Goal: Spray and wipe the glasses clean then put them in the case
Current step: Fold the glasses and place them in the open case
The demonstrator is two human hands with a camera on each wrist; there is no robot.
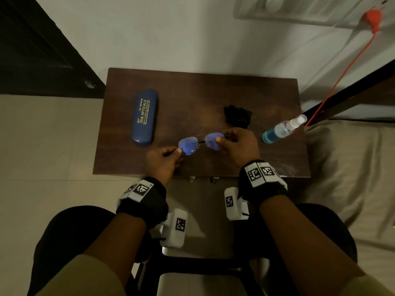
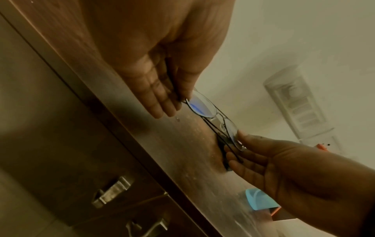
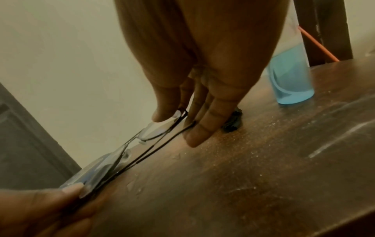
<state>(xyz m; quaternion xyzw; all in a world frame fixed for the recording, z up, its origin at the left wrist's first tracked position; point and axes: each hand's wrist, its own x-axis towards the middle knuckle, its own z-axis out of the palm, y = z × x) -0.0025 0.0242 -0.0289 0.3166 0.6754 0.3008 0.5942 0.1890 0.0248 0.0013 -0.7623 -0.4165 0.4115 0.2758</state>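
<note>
While both hands are pinching the folded glasses just above the wooden table, left hand is gripping one lens end, right hand the other; the closed blue case is lying to their left.

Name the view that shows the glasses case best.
Head view: the whole closed blue case lies in plain sight with its gold lettering. The right wrist view catches only a blurred blue patch behind the glasses; the left wrist view shows none.
</note>
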